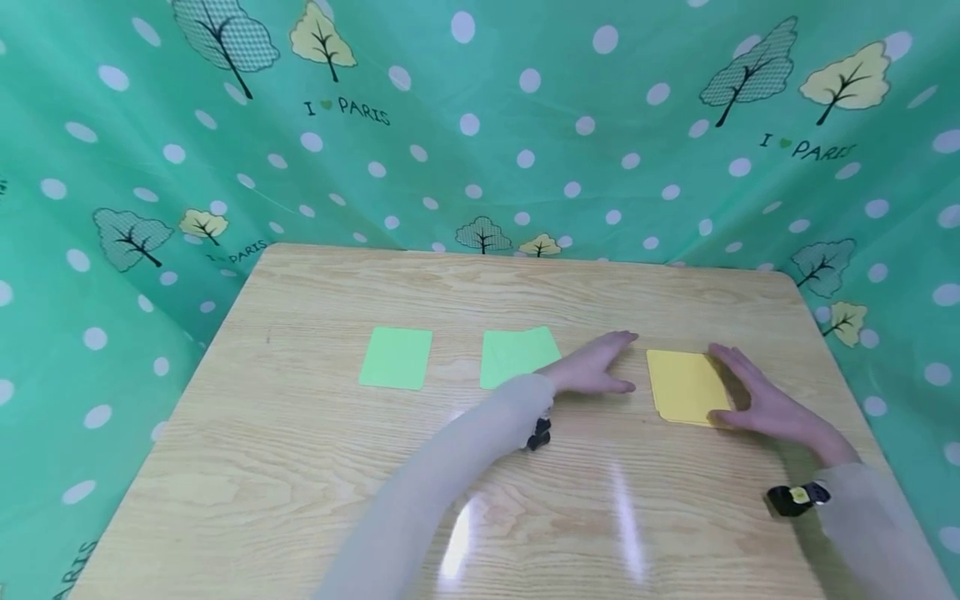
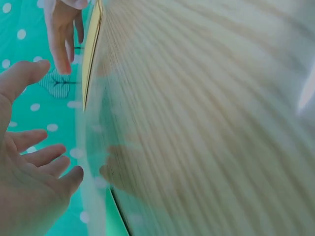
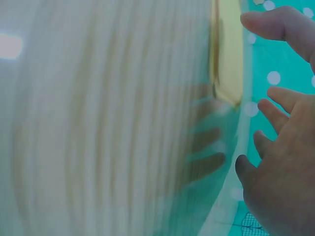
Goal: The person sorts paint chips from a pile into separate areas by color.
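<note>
A small stack of yellow square sheets (image 1: 686, 385) lies on the right part of the table, its edges slightly offset. My right hand (image 1: 757, 400) is spread over its right edge, thumb and fingers apart; the right wrist view shows that hand (image 3: 283, 147) with nothing in its grasp. To the left of the stack, my left hand (image 1: 596, 365) reaches out with fingers spread, a short gap from the yellow edge. Behind the left wrist lies a green sheet pile (image 1: 517, 354), partly covered by the forearm. Another green square sheet (image 1: 396, 358) lies further left.
The wooden table (image 1: 285, 433) has its back edge against a green dotted curtain (image 1: 420, 125) printed with trees, which also hangs along both sides. Glare streaks mark the table's front. A dark wrist device (image 1: 798, 498) sits on the right wrist.
</note>
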Tool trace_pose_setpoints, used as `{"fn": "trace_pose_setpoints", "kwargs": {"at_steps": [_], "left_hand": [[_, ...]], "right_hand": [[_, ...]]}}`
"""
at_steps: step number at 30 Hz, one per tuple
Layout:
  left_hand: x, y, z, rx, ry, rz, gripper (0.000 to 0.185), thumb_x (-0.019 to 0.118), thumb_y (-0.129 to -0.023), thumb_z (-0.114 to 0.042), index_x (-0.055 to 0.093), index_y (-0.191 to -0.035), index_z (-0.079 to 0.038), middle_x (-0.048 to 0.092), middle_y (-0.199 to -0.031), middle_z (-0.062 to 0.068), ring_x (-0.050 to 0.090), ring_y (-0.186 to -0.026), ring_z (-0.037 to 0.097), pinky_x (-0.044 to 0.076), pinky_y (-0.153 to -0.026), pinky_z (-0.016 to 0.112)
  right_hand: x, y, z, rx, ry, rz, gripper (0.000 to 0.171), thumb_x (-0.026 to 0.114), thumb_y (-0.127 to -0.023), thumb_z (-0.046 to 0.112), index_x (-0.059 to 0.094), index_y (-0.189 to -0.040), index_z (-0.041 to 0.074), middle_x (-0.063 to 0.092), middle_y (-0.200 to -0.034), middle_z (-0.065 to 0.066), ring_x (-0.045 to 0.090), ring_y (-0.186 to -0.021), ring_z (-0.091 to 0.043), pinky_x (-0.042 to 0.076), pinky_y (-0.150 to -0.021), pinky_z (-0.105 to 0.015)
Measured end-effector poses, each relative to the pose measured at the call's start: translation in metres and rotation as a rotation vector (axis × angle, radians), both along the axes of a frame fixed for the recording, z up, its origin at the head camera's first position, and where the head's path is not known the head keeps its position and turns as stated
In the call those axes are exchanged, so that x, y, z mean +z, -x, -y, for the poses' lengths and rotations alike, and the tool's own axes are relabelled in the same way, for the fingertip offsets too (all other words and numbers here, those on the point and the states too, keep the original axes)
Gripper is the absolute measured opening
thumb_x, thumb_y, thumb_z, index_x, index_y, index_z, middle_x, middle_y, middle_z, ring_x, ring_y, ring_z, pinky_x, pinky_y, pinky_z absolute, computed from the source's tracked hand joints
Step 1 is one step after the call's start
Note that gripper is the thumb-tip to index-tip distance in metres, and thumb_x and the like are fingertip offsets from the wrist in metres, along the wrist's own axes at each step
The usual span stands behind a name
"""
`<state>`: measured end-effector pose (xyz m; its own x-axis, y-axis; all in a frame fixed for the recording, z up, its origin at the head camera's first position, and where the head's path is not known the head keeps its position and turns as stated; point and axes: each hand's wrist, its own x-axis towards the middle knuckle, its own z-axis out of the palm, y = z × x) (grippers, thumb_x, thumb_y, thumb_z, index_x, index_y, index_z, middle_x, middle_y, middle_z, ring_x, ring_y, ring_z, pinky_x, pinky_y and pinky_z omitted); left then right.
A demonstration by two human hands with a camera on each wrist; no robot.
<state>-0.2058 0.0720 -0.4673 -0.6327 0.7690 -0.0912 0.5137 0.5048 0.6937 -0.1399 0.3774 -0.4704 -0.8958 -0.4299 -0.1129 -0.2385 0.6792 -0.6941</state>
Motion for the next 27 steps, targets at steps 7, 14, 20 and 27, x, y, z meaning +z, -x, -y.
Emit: {"fn": "trace_pose_setpoints", "kwargs": {"at_steps": [7, 14, 20, 27], "left_hand": [[0.001, 0.002, 0.021, 0.029, -0.007, -0.009, 0.081, 0.069, -0.09, -0.028, 0.023, -0.152, -0.005, 0.023, -0.157, 0.012, 0.017, -0.144, 0.021, 0.011, -0.114, 0.025], [0.008, 0.004, 0.043, 0.094, -0.044, -0.021, 0.078, 0.07, -0.089, -0.026, 0.027, -0.151, -0.005, 0.029, -0.154, 0.012, 0.026, -0.141, 0.022, 0.019, -0.114, 0.027], [0.01, 0.006, 0.068, 0.126, -0.065, -0.032, 0.079, 0.07, -0.089, -0.026, 0.027, -0.151, -0.004, 0.027, -0.155, 0.013, 0.023, -0.142, 0.023, 0.016, -0.115, 0.029], [0.005, 0.009, 0.103, 0.187, -0.055, -0.019, 0.082, 0.072, -0.087, -0.028, 0.026, -0.151, -0.006, 0.028, -0.154, 0.012, 0.023, -0.142, 0.025, 0.018, -0.115, 0.035]], "right_hand": [[0.003, 0.008, 0.023, 0.028, 0.031, -0.101, 0.101, 0.077, -0.079, 0.009, 0.01, -0.155, 0.005, 0.005, -0.156, -0.028, 0.0, -0.14, -0.049, 0.006, -0.103, -0.074], [0.004, 0.015, 0.05, 0.046, 0.082, -0.095, 0.099, 0.076, -0.08, 0.006, 0.012, -0.155, 0.006, 0.006, -0.157, -0.024, 0.001, -0.141, -0.049, 0.012, -0.097, -0.079], [-0.002, 0.022, 0.075, 0.089, 0.124, -0.109, 0.097, 0.076, -0.08, 0.004, 0.014, -0.154, 0.004, 0.008, -0.156, -0.024, 0.006, -0.139, -0.05, 0.017, -0.097, -0.077], [-0.008, 0.031, 0.099, 0.102, 0.081, -0.058, 0.096, 0.075, -0.083, 0.014, 0.012, -0.155, 0.009, 0.006, -0.157, -0.022, 0.004, -0.141, -0.046, 0.016, -0.103, -0.073]]}}
